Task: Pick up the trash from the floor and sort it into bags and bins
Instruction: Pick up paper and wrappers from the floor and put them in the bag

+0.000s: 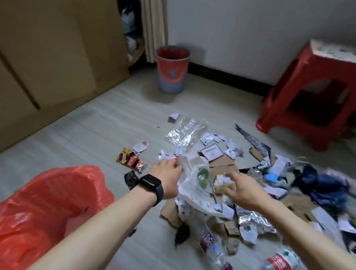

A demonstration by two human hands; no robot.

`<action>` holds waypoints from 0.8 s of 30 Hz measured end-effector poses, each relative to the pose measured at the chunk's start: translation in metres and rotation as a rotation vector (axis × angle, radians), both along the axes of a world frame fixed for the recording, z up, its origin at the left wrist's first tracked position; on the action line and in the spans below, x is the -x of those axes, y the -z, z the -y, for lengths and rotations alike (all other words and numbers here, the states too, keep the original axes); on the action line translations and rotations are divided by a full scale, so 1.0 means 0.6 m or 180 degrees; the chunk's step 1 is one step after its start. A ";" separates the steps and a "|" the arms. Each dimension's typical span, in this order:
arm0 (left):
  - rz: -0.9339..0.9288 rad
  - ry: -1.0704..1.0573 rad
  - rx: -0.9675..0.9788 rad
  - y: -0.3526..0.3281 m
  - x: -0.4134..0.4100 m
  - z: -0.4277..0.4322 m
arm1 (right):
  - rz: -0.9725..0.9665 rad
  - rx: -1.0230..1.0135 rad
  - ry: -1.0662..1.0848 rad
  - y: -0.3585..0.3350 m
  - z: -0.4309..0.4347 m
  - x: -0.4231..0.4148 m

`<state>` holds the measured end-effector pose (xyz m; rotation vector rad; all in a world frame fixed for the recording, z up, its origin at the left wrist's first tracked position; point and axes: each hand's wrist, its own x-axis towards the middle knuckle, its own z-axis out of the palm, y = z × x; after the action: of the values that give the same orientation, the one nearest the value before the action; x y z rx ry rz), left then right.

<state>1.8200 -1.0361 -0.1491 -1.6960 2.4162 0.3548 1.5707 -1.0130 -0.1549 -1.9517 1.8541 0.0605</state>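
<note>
At 7 o'clock, nearest, a red bag (45,216) slumps open, with nothing visible inside. At 5 o'clock lies a red-labelled bottle (279,268). At centre, the left hand (165,174) pinches a white plastic bag (196,185) atop the trash pile (251,223). The right hand (245,193) hovers, fingers spread. Lifting the bag may scatter the paper scraps (224,210) on it. At 12 o'clock stands a lined bin (171,68), its contents hidden.

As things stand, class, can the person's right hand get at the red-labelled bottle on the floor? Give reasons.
Probably yes. The right hand hovers open and empty over the pile; the red-labelled bottle lies uncovered beside that forearm, so drawing back should reach it. The left hand grips the white bag.
</note>
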 end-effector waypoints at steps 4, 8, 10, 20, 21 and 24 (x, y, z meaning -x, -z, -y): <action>0.0263 0.0284 -0.0395 0.106 0.054 0.014 | 0.0120 -0.0408 0.0173 0.144 -0.024 0.056; 0.0340 0.0729 -0.0256 0.189 0.068 0.044 | 0.0155 -0.0728 0.0185 0.277 -0.035 0.053; -0.0013 0.0787 -0.0199 0.209 0.063 0.067 | 0.0219 -0.0616 0.0156 0.319 -0.032 0.046; -0.2649 -0.1471 -0.0369 0.057 0.008 0.180 | 0.1894 0.0760 0.1355 0.102 0.102 0.072; -0.3020 -0.1639 -0.0434 0.035 0.008 0.186 | 0.2059 0.0881 0.1411 0.066 0.120 0.074; -0.3855 -0.1905 -0.0455 -0.016 0.008 0.178 | 0.2576 0.1277 0.1554 -0.028 0.147 0.066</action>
<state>1.8154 -1.1429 -0.1394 -2.5275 2.1778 2.0744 1.5313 -1.1010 -0.1380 -1.3385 1.7525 -1.1421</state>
